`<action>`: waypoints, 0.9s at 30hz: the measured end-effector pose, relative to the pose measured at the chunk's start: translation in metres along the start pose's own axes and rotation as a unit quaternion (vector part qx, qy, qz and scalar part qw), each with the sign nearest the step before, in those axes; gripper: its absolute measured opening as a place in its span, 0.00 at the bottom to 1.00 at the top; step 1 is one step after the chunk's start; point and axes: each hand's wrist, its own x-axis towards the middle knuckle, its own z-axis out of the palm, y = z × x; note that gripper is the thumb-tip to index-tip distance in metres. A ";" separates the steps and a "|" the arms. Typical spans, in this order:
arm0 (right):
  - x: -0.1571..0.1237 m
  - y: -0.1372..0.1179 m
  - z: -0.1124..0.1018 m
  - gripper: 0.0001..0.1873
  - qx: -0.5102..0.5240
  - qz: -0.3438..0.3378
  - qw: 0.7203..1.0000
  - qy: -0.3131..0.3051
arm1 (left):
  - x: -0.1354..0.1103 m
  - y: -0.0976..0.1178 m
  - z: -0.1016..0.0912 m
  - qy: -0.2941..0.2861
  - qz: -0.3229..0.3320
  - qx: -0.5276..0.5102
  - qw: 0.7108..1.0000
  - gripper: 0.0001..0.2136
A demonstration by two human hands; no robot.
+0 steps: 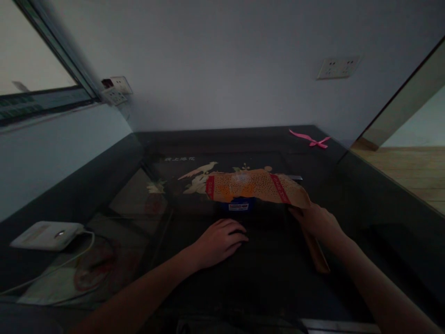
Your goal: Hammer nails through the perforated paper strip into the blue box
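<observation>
Filling the view, a dark glass-topped desk (264, 287) carries an orange dotted paper sheet (253, 185) at its middle, draped loosely over a small blue box (238, 204) and not yet folded round it. The right hand (318, 222) has its fingers clamped on the sheet's near corner. The left hand (220, 241) rests palm-down beside the box, fingers loosely curled, holding nothing. A pink ribbon (311, 139) lies well apart, untouched.

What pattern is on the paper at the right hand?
Tan-orange paper with fine dots and two red bands, at the right hand; the head view shows it.
</observation>
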 end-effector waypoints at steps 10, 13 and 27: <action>0.000 0.002 0.001 0.22 -0.007 -0.013 1.000 -0.003 | 0.001 -0.006 -0.002 0.016 -0.018 0.024 0.999 0.10; 0.000 0.001 0.000 0.22 -0.004 -0.018 1.000 -0.003 | 0.001 -0.007 -0.004 0.019 -0.018 0.030 0.999 0.11; -0.002 0.001 0.000 0.21 0.002 -0.014 1.000 -0.004 | -0.003 -0.013 -0.020 0.014 -0.025 0.059 0.998 0.11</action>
